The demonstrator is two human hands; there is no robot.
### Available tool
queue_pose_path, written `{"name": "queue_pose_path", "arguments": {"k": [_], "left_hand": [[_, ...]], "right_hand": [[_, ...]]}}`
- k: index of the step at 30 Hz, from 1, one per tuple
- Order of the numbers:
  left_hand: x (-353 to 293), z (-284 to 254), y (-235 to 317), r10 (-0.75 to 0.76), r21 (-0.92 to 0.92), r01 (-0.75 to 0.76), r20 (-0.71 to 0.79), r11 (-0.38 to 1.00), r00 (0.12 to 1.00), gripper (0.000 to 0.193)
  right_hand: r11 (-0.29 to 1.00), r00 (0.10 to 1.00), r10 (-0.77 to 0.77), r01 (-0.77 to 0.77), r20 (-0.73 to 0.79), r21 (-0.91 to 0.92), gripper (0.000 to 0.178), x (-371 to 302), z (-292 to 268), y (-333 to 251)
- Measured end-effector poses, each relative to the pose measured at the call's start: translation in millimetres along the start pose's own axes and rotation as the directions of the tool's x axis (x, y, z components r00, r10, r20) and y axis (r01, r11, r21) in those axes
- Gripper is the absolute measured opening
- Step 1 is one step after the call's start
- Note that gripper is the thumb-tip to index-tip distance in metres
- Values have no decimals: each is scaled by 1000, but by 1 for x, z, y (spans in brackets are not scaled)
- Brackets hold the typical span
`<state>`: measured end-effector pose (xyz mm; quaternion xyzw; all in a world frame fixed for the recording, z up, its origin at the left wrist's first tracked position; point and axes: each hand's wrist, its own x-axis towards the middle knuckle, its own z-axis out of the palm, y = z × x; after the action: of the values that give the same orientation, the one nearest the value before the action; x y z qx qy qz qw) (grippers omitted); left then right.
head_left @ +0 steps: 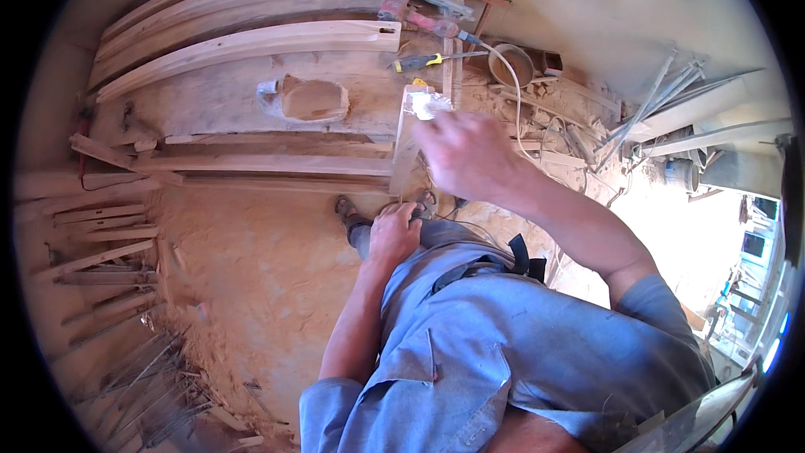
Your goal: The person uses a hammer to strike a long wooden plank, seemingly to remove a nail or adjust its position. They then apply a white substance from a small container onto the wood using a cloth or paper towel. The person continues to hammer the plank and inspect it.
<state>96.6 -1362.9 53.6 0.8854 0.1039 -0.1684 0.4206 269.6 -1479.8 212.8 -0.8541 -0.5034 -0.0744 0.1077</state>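
A pale wooden board (405,147) points from the workbench toward my body. White paste (428,106) lies in a lump at its far end, beside a small yellow thing (420,82). My right hand (466,155) is closed just nearer than the paste, fingers bent together. Whatever it pinches is hidden and slightly blurred. In front of my thighs, my left hand (394,233) has its fingers curled at the board's near end. Whether they grip the board or something small there does not show clearly.
Long wooden rails (251,50) lie across the dusty workbench (210,113), with a cut-open plastic container (314,101). Farther off are a yellow-and-black screwdriver (417,62), a red power tool (411,13) with a pale cable, and a round bucket (511,65). Wood offcuts (101,235) are stacked left.
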Motion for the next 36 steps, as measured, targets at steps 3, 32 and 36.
{"name": "queue_pose_path", "arguments": {"k": [3, 32, 36], "left_hand": [[12, 6, 16, 48, -22, -48, 7, 999, 999, 39], [142, -19, 40, -50, -120, -1, -421, 993, 906, 53], [141, -21, 41, -132, -125, 92, -363, 988, 922, 60]], "right_hand": [[999, 986, -46, 42, 163, 24, 8, 33, -7, -14], [843, 932, 100, -265, 348, 468, 8, 67, -7, 125], [897, 891, -7, -195, 454, 397, 5, 103, -3, 117]]}}
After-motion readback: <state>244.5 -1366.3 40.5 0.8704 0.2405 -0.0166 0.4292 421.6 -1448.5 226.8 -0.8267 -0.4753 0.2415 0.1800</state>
